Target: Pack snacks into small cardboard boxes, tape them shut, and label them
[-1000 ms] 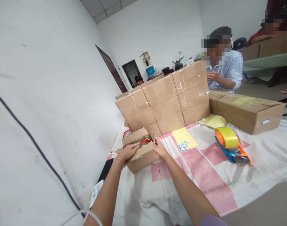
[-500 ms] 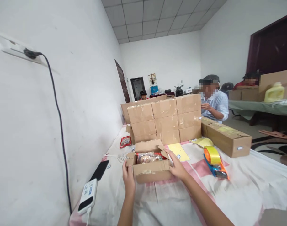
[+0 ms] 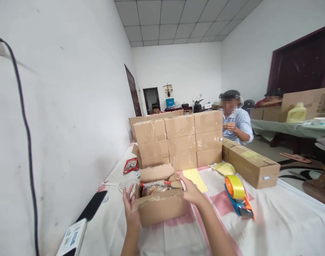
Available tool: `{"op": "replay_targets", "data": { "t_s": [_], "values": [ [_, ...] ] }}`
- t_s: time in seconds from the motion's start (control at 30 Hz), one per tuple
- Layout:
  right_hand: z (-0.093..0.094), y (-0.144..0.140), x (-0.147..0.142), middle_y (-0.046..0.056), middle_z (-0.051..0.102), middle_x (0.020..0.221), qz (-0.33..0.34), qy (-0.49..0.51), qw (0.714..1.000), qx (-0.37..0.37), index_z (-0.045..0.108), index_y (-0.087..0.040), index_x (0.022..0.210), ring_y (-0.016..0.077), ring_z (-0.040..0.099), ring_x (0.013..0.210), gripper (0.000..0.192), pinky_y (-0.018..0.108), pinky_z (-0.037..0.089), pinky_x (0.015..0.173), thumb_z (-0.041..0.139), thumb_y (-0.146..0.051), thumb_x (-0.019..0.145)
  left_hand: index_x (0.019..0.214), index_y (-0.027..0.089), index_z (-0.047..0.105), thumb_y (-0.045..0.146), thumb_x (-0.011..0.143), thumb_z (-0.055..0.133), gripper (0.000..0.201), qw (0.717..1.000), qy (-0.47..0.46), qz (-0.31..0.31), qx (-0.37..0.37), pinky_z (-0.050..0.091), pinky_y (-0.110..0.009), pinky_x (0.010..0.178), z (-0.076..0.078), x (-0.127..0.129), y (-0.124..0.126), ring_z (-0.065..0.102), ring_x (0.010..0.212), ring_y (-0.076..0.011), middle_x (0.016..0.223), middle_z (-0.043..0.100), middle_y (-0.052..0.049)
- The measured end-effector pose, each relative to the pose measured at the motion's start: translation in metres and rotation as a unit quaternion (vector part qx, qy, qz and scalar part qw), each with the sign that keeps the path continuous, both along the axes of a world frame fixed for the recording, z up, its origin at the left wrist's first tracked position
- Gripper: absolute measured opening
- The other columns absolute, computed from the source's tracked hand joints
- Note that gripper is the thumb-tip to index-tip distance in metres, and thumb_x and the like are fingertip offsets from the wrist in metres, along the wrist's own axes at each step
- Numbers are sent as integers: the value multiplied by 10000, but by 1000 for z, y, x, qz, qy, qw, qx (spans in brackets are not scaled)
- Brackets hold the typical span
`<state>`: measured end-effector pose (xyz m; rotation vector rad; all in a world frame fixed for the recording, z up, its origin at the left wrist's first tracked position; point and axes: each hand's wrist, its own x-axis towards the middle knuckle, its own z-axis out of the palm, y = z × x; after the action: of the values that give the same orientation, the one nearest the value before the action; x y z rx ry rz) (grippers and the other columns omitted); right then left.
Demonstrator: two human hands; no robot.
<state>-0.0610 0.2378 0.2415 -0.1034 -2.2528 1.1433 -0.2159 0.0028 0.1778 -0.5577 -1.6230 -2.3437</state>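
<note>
A small open cardboard box [image 3: 162,209] sits on the cloth-covered table in front of me, with snack packets [image 3: 154,187] showing inside. My left hand [image 3: 130,208] grips its left side, fingers curled over the edge. On the right side, my right hand [image 3: 190,192] holds the box and presses on its right flap. The back flap stands up; the front flap is folded inward.
A wall of taped cartons [image 3: 178,140] stands behind the box, a long carton [image 3: 251,165] to the right. A tape dispenser [image 3: 238,197], yellow sheets [image 3: 195,179], a red packet [image 3: 130,165], a phone [image 3: 91,209] and power bank [image 3: 71,236] lie around. A seated person [image 3: 235,122] works beyond.
My view has swung from tilted to level. I have drawn the box toward me, and both hands shifted from its top flaps to its two sides.
</note>
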Motion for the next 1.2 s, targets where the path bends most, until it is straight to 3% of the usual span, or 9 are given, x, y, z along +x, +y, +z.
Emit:
{"op": "replay_targets", "data": {
  "t_s": [0.13, 0.27, 0.43, 0.53, 0.67, 0.83, 1.03, 1.1, 1.2],
  "values": [
    [-6, -2, -1, 137, 600, 1357, 40, 40, 998, -34, 547, -219, 983, 326, 481, 1380, 381, 439, 408, 1074, 726, -181, 648, 1305, 212, 569, 537, 883, 562, 533, 1000, 15, -7, 12, 394, -474, 1143, -9, -3, 9, 578, 1283, -287, 1357, 627, -117],
    [-9, -10, -4, 98, 572, 1356, 40, 74, 993, -88, 496, -237, 960, 282, 491, 1340, 345, 435, 378, 1089, 622, -116, 662, 1062, 190, 637, 549, 829, 610, 429, 999, 16, 32, -37, 440, -466, 1069, -3, -4, 9, 634, 1141, -301, 1126, 714, -92],
    [-20, -15, -10, 57, 520, 1403, 51, 79, 983, -159, 529, -278, 1145, 254, 380, 1426, 340, 428, 308, 1167, 589, -269, 811, 1086, 194, 622, 667, 872, 462, 543, 997, -1, 44, -64, 486, -439, 982, 6, -4, 6, 667, 1060, -291, 1072, 732, -90],
    [-22, -15, -15, 57, 474, 1459, 38, 72, 981, -177, 477, -305, 1357, 248, 351, 1446, 516, 426, 257, 1210, 593, -387, 861, 1204, 179, 608, 814, 827, 352, 781, 997, -15, 16, -74, 485, -418, 991, 15, -8, 2, 642, 1137, -297, 1192, 697, -116],
    [-16, -14, -26, 38, 380, 1564, 0, 44, 965, -260, 346, -343, 1517, 251, 300, 1483, 756, 457, 218, 1237, 608, -346, 807, 1370, 190, 514, 714, 791, 574, 784, 992, -69, -42, -97, 472, -387, 1017, 28, -14, 1, 614, 1205, -285, 1310, 648, -125],
    [-4, -6, -34, 26, 459, 1541, 1, -9, 951, -308, 395, -333, 1518, 267, 367, 1458, 847, 482, 261, 1222, 566, -242, 693, 1440, 207, 464, 541, 874, 534, 660, 981, -81, -137, -110, 424, -396, 1084, 40, -20, 4, 554, 1294, -263, 1397, 605, -117],
    [6, -5, -35, 36, 505, 1502, -9, -44, 952, -302, 463, -304, 1486, 302, 380, 1446, 898, 490, 325, 1188, 574, -201, 601, 1450, 301, 497, 233, 681, 651, 788, 949, -80, -152, -265, 442, -366, 1037, 64, -36, 6, 516, 1319, -293, 1511, 497, -77],
    [6, -8, -37, 31, 526, 1479, -13, -16, 952, -305, 513, -315, 1439, 287, 392, 1436, 861, 459, 343, 1179, 569, -186, 589, 1473, 317, 470, 189, 657, 604, 836, 959, -83, -146, -230, 468, -338, 998, 64, -38, 15, 520, 1331, -286, 1539, 470, -68],
    [5, -12, -38, 44, 602, 1369, -34, 43, 961, -270, 635, -285, 1250, 267, 494, 1338, 649, 422, 377, 1145, 566, -185, 614, 1431, 259, 507, 227, 690, 547, 742, 979, -63, -117, -155, 514, -343, 934, 56, -38, 29, 608, 1235, -271, 1419, 590, -87]
  ]
}}
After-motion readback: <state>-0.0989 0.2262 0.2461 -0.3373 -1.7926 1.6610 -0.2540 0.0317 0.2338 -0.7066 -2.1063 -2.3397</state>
